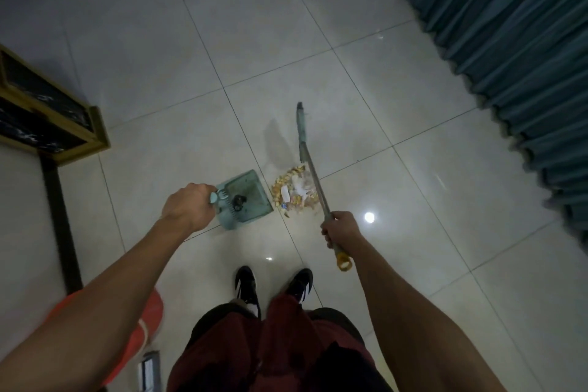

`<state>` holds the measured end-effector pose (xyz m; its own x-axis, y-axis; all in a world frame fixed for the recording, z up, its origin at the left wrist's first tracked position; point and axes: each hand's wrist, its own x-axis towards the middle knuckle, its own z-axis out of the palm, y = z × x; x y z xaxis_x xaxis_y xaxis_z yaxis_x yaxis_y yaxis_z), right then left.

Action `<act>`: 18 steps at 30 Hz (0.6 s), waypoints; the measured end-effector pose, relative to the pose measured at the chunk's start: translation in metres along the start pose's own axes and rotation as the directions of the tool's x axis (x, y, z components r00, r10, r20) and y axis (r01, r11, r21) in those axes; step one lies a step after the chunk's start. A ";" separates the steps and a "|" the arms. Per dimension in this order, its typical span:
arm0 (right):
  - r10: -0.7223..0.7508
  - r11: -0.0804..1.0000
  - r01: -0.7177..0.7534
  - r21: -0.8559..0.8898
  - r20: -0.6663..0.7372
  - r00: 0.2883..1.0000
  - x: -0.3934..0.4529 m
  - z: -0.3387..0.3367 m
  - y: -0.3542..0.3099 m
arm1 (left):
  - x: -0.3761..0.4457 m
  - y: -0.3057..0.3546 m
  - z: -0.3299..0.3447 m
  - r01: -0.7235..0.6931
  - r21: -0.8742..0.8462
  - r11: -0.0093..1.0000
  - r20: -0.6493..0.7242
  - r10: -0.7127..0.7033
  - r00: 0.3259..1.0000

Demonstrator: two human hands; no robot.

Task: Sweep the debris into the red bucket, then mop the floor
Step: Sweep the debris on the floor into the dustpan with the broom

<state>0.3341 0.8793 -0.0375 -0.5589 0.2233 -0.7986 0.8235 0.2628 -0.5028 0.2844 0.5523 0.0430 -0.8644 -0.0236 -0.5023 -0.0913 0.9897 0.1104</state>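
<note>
While the left hand (187, 207) grips a dustpan (246, 197) and the right hand (342, 229) clasps a broom (313, 175), debris (294, 192) sits piled between both fists, unswept; bucket (144, 321) behind the left hand, mopping not begun.

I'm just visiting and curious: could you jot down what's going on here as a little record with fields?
left hand: left hand holds the dustpan handle in its grip
right hand: right hand grips the broom handle
debris: debris pile lies on the tiled floor, just right of the dustpan mouth
broom head: beyond the pile
red bucket: red bucket sits low left, partly hidden by the left arm
surroundings: teal curtain at right, table at left
</note>
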 end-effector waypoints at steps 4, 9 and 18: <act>0.019 0.995 -0.026 -0.097 -0.078 0.997 0.014 0.010 -0.004 | 0.005 -0.006 0.000 -0.007 -0.002 1.000 0.023 0.007 1.000; 0.035 0.952 -0.080 -0.295 -0.156 0.987 0.028 0.005 -0.006 | 0.015 -0.013 0.001 -0.019 0.009 1.000 0.074 0.019 0.997; 0.017 0.843 -0.083 -0.531 -0.127 0.992 0.056 -0.013 0.002 | 0.036 -0.016 0.015 -0.003 -0.028 1.000 0.105 0.006 0.994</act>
<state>0.3027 0.9048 -0.0791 -0.5525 0.3453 -0.7586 0.6890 0.7014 -0.1825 0.2622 0.5374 0.0099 -0.8083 -0.0033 -0.5887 -0.1029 0.9854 0.1359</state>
